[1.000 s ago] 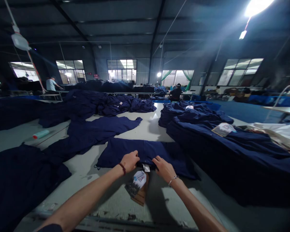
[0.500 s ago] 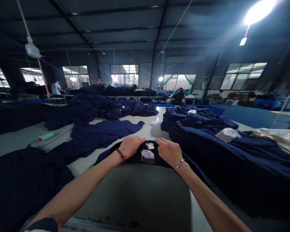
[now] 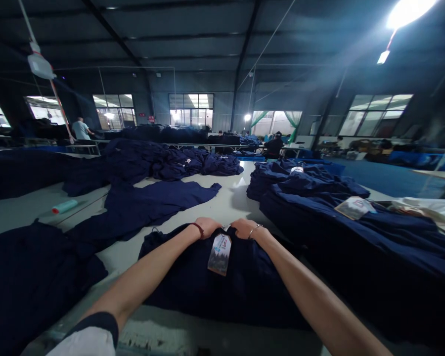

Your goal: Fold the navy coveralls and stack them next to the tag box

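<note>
Garment: A dark navy garment [image 3: 185, 282] lies across the lower centre of the frame, its far edge between two hands and its near edge spread over the pale worktable [image 3: 232, 195], which appears to bear the fabric's weight.
Left hand: The left hand [image 3: 208, 227] closes on the far edge, just left of the tag, its fingertips hidden from view.
Right hand: The right hand [image 3: 244, 228] grips the same edge just right of the tag; the matched holds probably keep that stretch level and taut.
Hang tag: A printed tag [image 3: 220, 256] dangles between the wrists, face up on the navy cloth, seemingly because its fastening sits at the gripped edge.
Right pile: Heaped navy garments [image 3: 307, 232] fill the right of the frame, a second tag [image 3: 355, 207] lying on top; the stack likely sits there to stay within arm's reach.
Left side: Loose navy cloth [image 3: 29, 267] covers the lower left, apparently pushed aside to leave working room.
Spool: A teal spool [image 3: 64, 206] lies on its side at left, apart from the fabric.
Background: A person in a pale top [image 3: 81, 129] stands at upper left, well apart.
</note>
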A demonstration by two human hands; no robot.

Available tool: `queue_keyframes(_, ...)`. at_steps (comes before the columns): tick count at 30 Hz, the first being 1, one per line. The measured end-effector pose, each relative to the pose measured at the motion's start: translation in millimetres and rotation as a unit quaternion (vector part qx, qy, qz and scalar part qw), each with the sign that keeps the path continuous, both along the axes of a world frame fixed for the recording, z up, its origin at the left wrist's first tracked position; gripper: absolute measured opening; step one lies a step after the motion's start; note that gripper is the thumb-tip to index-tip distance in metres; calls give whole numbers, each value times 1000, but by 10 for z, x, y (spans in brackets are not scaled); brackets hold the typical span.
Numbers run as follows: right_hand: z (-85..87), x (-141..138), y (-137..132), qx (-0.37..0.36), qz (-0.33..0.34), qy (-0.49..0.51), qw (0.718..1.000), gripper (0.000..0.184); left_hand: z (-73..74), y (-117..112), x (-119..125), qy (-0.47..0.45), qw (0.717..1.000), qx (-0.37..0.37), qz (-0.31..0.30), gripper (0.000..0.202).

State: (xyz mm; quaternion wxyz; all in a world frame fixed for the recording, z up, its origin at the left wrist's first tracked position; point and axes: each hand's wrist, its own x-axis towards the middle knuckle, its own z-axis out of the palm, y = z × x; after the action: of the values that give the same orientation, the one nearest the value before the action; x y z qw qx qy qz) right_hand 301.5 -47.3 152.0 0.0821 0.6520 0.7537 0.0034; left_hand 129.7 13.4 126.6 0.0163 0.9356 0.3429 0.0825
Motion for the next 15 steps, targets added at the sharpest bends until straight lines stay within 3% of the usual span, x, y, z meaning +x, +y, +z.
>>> queue_keyframes(3,-169,48,179,-5,-30,-8,999,34,-198,174,136,59,998,6,4,21)
queue_keyframes(7,-333,20,215,51,-87,-15,995,32,-429,267,213,50,998,30,24,25)
queue_keyframes(11,-593,-176,-9,126,-113,4,986,34,-661,212,220,-5,996,57,72,30)
queue_keyframes(15,-884,-257,-284,118,-142,22,983,25,-832,122,217,-31,992,18,120,25)
